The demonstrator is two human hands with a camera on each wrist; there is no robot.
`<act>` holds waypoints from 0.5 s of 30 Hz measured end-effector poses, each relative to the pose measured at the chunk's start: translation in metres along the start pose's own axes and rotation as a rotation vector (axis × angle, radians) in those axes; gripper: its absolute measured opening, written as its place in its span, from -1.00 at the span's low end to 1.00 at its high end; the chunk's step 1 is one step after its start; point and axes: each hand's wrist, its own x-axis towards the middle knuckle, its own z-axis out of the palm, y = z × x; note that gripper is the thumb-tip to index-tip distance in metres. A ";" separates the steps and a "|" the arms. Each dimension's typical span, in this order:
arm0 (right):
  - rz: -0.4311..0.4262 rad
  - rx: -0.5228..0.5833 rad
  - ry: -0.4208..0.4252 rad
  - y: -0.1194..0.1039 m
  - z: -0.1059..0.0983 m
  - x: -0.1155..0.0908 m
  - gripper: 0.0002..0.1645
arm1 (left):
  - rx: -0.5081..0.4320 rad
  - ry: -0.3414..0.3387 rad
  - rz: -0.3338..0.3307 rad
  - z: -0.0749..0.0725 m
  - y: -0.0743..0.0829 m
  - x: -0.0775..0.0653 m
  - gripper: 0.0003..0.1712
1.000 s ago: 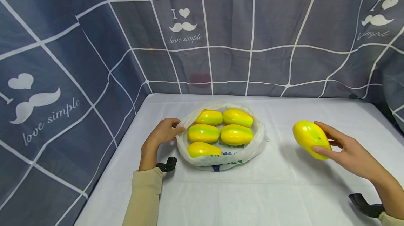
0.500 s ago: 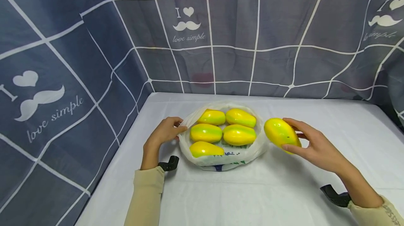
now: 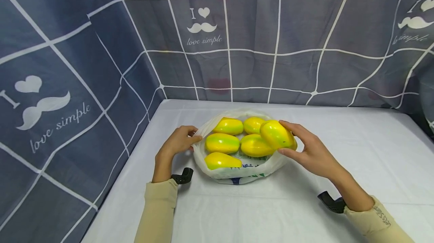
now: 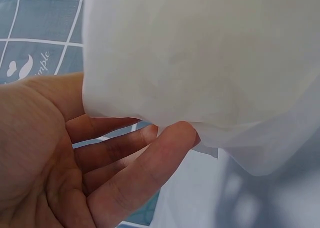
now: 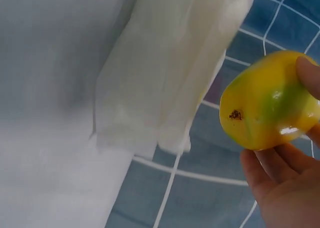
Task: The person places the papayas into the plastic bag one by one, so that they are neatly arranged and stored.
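Observation:
A white plastic bag (image 3: pixel 274 165) lies wide open on the table with several glossy yellow-green papayas (image 3: pixel 222 143) inside. At its left rim my left hand (image 3: pixel 179 140) pinches the plastic between thumb and fingers; the left wrist view shows the thumb (image 4: pixel 150 173) pressed against the bag's edge. My right hand (image 3: pixel 313 152) grips another papaya (image 3: pixel 276 134) over the bag's right rim, partly covering the papayas behind it. In the right wrist view this papaya (image 5: pixel 267 101) hangs beside the bag's outer wall (image 5: pixel 160 78), its dark-spotted end showing.
A white cloth (image 3: pixel 237 213) covers the table. Grey-blue grid-patterned curtain (image 3: pixel 251 39) stands along the back, and another stretch of it (image 3: pixel 61 122) closes off the left side. Black wrist mounts (image 3: pixel 332 202) sit on both forearms.
My right hand has carried the papaya leftward from the right part of the table to above the bag's right side. My left hand keeps its hold on the rim.

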 end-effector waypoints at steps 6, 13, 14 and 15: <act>-0.062 -0.004 -0.019 -0.005 0.020 0.007 -0.05 | -0.006 0.005 0.003 0.001 -0.001 0.000 -0.55; -0.131 -0.019 -0.064 -0.011 0.039 0.009 -0.08 | 0.004 0.008 0.003 0.001 -0.001 0.000 -0.57; -0.134 -0.021 -0.077 -0.012 0.041 0.009 -0.08 | 0.006 0.009 0.002 0.001 -0.001 0.000 -0.57; -0.132 -0.022 -0.091 -0.012 0.043 0.008 -0.09 | 0.007 0.009 -0.001 0.001 -0.001 0.001 -0.57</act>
